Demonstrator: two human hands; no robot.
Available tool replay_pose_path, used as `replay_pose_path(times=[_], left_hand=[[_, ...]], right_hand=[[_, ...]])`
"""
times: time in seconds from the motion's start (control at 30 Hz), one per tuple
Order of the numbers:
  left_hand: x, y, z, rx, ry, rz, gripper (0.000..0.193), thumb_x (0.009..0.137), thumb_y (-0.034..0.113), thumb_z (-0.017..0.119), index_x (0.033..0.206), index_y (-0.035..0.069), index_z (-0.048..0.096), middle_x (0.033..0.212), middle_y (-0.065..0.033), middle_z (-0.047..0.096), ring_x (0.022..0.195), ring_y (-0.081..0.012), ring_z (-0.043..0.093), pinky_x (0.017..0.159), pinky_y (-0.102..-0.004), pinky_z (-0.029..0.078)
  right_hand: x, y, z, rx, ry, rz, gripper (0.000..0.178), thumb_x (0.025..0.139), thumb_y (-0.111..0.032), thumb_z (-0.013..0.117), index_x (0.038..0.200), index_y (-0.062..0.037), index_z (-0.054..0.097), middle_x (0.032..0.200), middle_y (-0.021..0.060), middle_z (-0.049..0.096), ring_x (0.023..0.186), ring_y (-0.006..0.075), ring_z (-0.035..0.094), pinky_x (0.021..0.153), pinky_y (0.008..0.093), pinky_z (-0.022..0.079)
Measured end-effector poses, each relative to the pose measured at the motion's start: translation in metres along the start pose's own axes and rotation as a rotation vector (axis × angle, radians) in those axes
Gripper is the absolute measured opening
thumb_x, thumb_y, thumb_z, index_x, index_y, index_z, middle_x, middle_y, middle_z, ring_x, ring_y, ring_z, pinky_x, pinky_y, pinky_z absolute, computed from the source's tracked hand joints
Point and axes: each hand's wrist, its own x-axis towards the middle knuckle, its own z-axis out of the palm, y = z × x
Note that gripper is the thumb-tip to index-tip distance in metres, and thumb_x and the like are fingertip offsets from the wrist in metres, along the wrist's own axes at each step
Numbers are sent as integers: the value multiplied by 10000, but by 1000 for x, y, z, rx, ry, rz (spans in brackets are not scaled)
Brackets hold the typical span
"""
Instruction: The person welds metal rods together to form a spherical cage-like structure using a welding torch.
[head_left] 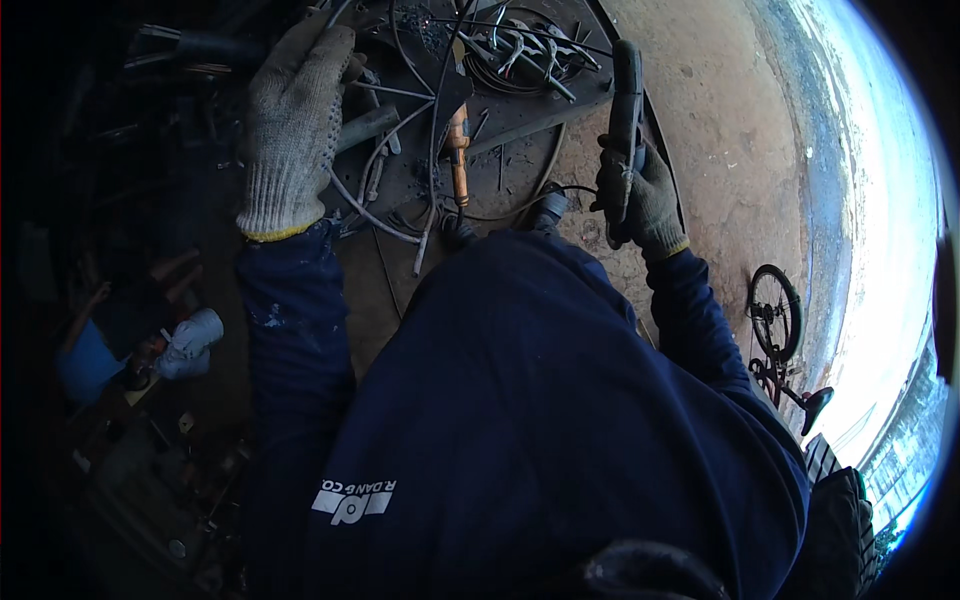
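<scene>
My left hand (292, 125), in a pale knitted glove with a yellow cuff edge, is at the upper left by a frame of bent metal rods (433, 150). Its fingers curl together around the far side, which hides what they hold. A short grey pipe (368, 128) lies just right of that hand. On the right, my gloved right hand (648, 200) is closed around a dark tool (626, 95) with a thick rounded handle pointing up; I cannot make out its exact kind. Between the hands, an orange-handled tool (458, 155) lies on the dark worktable (520, 148).
Clamps and coiled cable (525, 60) lie at the table's far side. A black cable (553, 165) hangs near my feet. A bicycle (775, 320) stands at the right on bare ground. Another person (95, 350) is in the dim area at left, near a white object (192, 340).
</scene>
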Motion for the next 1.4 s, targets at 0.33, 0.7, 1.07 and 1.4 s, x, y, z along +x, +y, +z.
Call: replay_pose_path(times=[0.33, 0.7, 1.07, 1.4], left_hand=[[-4, -4, 1, -22, 19, 23, 373, 918, 289, 667, 1225, 76, 671, 900, -36, 669, 858, -107, 626, 791, -265, 489], [-5, 0, 4, -70, -5, -6, 350, 917, 264, 673, 1199, 55, 671, 927, -64, 701, 842, -100, 633, 772, -250, 494], [0, -9, -1, -73, 2, 11, 357, 908, 283, 690, 1173, 43, 673, 905, -58, 694, 844, -111, 637, 752, -243, 480], [1, -6, -2, -91, -14, 22, 422, 910, 340, 676, 1218, 51, 659, 875, -36, 672, 884, -118, 650, 778, -264, 480]], right_hand=[[7, 12, 3, -201, 48, -88, 328, 920, -195, 680, 1181, -19, 589, 834, 45, 632, 639, 124, 620, 565, 278, 534], [6, -8, 2, -152, 44, -29, 259, 953, -191, 634, 1125, -15, 555, 791, 45, 614, 616, 120, 613, 545, 269, 543], [7, -1, 0, -108, 11, -66, 337, 943, -179, 633, 1203, 13, 538, 785, 46, 604, 638, 132, 611, 543, 288, 528], [-84, 36, -35, 19, 74, -126, 458, 840, -175, 765, 1216, 7, 578, 880, 37, 641, 717, 121, 641, 634, 260, 527]])
